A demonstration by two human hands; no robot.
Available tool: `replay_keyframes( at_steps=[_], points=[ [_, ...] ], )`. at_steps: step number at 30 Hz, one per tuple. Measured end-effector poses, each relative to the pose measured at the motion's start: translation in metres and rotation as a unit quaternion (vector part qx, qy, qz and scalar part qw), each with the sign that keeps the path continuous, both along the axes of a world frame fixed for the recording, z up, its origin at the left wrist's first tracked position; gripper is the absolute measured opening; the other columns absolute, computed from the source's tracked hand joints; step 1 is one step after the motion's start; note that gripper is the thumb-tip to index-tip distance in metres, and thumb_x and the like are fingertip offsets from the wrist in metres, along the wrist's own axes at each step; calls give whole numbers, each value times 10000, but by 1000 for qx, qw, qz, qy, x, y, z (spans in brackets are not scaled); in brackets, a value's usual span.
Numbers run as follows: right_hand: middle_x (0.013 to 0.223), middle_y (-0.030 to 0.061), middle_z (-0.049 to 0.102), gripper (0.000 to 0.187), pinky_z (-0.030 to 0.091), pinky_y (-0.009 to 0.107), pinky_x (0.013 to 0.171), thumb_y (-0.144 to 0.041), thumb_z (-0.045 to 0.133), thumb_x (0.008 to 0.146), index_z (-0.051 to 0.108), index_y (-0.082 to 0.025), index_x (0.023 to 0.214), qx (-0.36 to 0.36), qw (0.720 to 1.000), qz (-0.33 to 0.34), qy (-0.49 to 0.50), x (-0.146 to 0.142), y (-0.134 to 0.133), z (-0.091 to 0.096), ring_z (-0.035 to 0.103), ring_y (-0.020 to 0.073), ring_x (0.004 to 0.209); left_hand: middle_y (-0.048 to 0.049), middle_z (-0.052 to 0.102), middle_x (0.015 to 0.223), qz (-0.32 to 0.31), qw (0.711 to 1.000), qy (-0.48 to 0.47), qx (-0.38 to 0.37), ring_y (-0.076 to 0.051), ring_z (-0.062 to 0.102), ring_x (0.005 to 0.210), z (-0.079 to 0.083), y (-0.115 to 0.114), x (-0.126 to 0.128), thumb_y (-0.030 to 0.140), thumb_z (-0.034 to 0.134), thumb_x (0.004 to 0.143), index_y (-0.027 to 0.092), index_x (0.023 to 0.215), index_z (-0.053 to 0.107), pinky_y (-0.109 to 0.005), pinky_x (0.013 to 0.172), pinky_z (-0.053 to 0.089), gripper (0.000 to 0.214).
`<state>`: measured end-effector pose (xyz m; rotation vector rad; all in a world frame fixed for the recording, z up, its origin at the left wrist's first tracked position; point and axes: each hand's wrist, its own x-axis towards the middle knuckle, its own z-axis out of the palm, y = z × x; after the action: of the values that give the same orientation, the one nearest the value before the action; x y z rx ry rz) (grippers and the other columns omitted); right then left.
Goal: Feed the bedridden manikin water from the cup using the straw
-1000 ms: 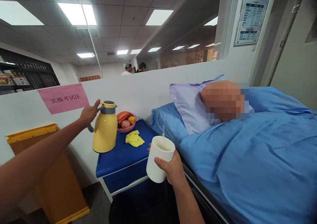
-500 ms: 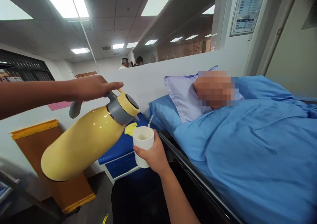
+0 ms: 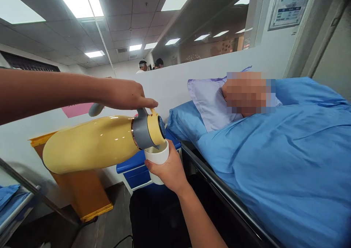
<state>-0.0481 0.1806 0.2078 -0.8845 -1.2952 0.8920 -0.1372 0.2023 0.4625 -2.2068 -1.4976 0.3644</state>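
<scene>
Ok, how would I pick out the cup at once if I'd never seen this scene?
Start at the blue-covered bed on the right, then the blue cabinet to its left. In front of the cabinet, the right hand holds the cup, its mouth at the spout of the tilted jug. Unlike the big yellow jug, it's small and plain white.

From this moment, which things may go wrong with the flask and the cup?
Any liquid may splash onto the right hand, since the flask lies nearly level, its spout at the cup. If the left hand slips on the handle, the flask might knock the cup.
</scene>
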Motion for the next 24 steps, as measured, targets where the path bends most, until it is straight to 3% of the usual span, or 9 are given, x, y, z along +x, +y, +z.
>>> replay_keyframes(
  at_steps=[3, 8, 16, 21, 24],
  points=[
    [911, 17, 682, 517, 507, 349, 697, -310, 811, 587, 519, -242, 1008, -14, 1000, 6, -2, -5, -1, -1, 638, 228, 794, -91, 666, 714, 27, 999, 17, -45, -238, 627, 777, -4, -1, 1, 733, 299, 872, 182, 838, 757, -337, 791, 413, 718],
    [937, 27, 700, 503, 512, 368, 709, -314, 810, 603, 521, -242, 1007, -16, 1000, 13, -11, -10, 1, -5, 652, 245, 817, -100, 631, 633, -8, 998, 33, -56, -253, 606, 792, -12, -1, 2, 676, 342, 900, 172, 775, 718, -346, 800, 406, 642],
    [905, 23, 697, 528, 518, 357, 679, -312, 824, 580, 524, -242, 1008, -15, 1000, 1, -12, -18, 2, -9, 650, 243, 789, -100, 652, 695, -13, 996, 48, -71, -273, 621, 885, -16, 3, 7, 637, 407, 883, 167, 851, 727, -341, 835, 386, 570],
    [905, 22, 697, 522, 522, 355, 682, -313, 821, 574, 536, -235, 1003, -8, 1000, 11, 1, -17, -1, -5, 657, 243, 805, -103, 684, 746, 2, 997, 47, -54, -290, 616, 976, -13, 1, 9, 654, 423, 871, 164, 890, 728, -344, 882, 370, 577],
    [941, 22, 702, 533, 530, 357, 702, -328, 823, 590, 544, -236, 1034, 3, 999, 27, 25, -17, -4, -2, 664, 245, 841, -100, 706, 770, -20, 1000, 13, -17, -274, 601, 1011, -8, -4, 10, 648, 438, 877, 149, 928, 724, -341, 922, 354, 577]
  ],
)
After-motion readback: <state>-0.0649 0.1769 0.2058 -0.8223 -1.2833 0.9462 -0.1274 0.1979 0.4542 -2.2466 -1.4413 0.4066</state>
